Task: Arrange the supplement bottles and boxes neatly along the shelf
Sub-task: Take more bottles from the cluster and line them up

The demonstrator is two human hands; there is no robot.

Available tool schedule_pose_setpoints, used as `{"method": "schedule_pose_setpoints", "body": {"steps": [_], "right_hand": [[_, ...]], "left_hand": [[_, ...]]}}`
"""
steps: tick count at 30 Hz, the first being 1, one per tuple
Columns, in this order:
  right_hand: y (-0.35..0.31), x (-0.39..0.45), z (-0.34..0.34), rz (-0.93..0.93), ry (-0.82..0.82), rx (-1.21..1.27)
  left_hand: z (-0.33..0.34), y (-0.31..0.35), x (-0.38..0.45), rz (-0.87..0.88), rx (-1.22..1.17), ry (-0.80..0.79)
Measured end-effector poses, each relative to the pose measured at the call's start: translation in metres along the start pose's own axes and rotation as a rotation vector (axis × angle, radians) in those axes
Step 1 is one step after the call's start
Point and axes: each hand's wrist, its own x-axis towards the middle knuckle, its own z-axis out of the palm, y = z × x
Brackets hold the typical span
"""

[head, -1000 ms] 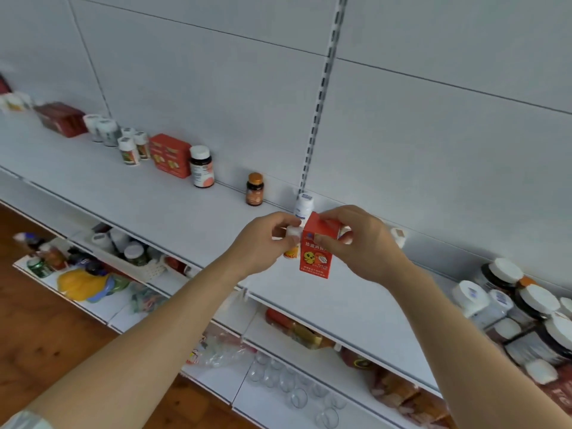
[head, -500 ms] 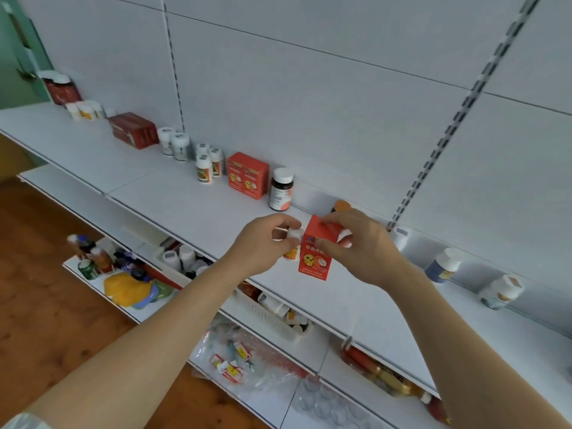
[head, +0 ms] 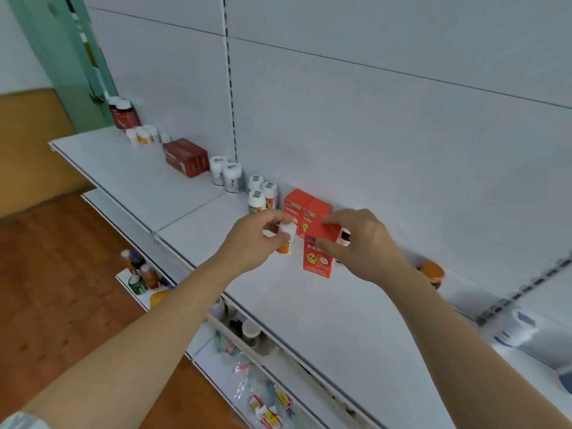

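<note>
Two items fill your hands at mid-frame: your left hand (head: pixel 253 239) pinches a small white bottle (head: pixel 286 239), your right hand (head: pixel 362 243) grips a red box (head: pixel 318 255) above the shelf (head: pixel 185 218). Setting either down carelessly could topple the neighbouring red boxes (head: pixel 305 209). Your right hand hides a dark bottle; labels are blurred.

Small white bottle (head: pixel 286 239), orange label, upright, gripped in left hand (head: pixel 253 239) above the shelf (head: pixel 309 305). Red box (head: pixel 318 253) with yellow cartoon face, upright, pinched at its top by right hand (head: pixel 362 243), at 3 o'clock of the bottle. Twin red boxes (head: pixel 305 209) stand at the back wall, 12 o'clock of the held box. Three white-capped bottles (head: pixel 263 195) at their 9 o'clock.
</note>
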Motion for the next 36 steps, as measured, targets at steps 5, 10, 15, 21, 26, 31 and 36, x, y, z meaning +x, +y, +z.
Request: {"method": "schedule_pose_setpoints", "body": {"steps": [5,10,15,21,26,31,36], "right_hand": [[0.002,0.046,0.043,0.013,-0.031,-0.044],[-0.004,0.081,0.083,0.091,-0.008,-0.114],[-0.020,0.098,0.115,0.175,-0.025,-0.219],[-0.032,0.099,0.135,0.286,0.077,-0.328],[-0.026,0.097,0.143,0.207,0.135,-0.460],[-0.025,0.097,0.145,0.203,0.149,-0.551],[-0.024,0.094,0.148,0.193,0.165,-0.584]], "left_hand": [[-0.020,-0.040,0.034,-0.023,0.025,-0.004],[-0.040,-0.078,0.077,0.070,0.052,-0.051],[-0.058,-0.098,0.110,0.195,0.055,-0.159],[-0.072,-0.114,0.129,0.283,0.017,-0.256],[-0.071,-0.120,0.142,0.317,-0.002,-0.281],[-0.068,-0.121,0.147,0.326,-0.007,-0.282],[-0.067,-0.121,0.152,0.316,0.007,-0.263]]}}
